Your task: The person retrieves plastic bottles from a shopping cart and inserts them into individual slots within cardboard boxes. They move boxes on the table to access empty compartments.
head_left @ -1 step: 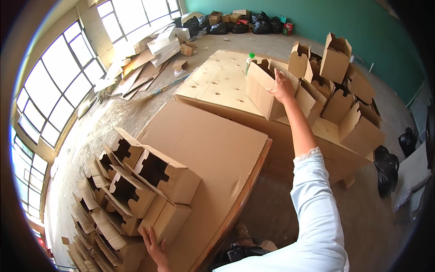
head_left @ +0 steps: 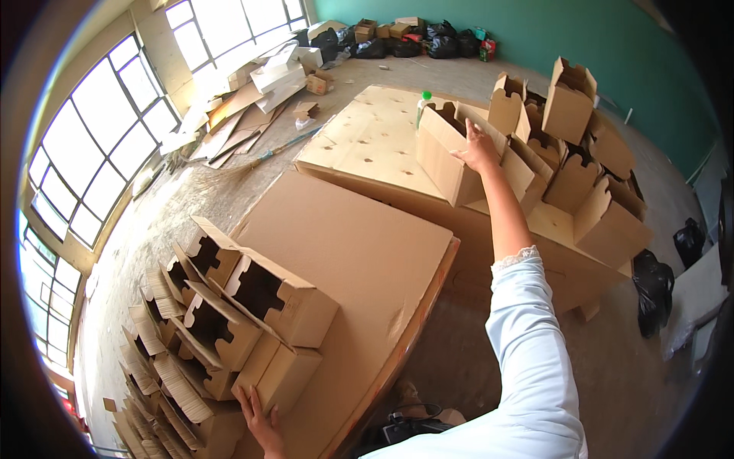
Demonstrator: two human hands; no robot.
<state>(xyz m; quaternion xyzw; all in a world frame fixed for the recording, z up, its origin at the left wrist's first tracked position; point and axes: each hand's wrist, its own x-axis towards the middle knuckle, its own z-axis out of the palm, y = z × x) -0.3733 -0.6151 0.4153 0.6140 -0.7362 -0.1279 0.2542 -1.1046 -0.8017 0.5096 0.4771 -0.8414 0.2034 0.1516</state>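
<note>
My right hand reaches far out to an open-topped cardboard box on the pale wooden surface. Its fingers and thumb grip the box's near upper edge; the fingertips are partly hidden by the panels. More open boxes with notched flaps crowd to its right, one of them raised above the others. My left hand lies with spread fingers against a closed cardboard box at the lower left. Behind that box stand open boxes and tight rows of cardboard pieces.
A flat cardboard sheet covers the near table. A green-capped bottle stands beyond the right-hand box. A broom, scrap cardboard and black bags lie on the floor. More black bags sit at the right.
</note>
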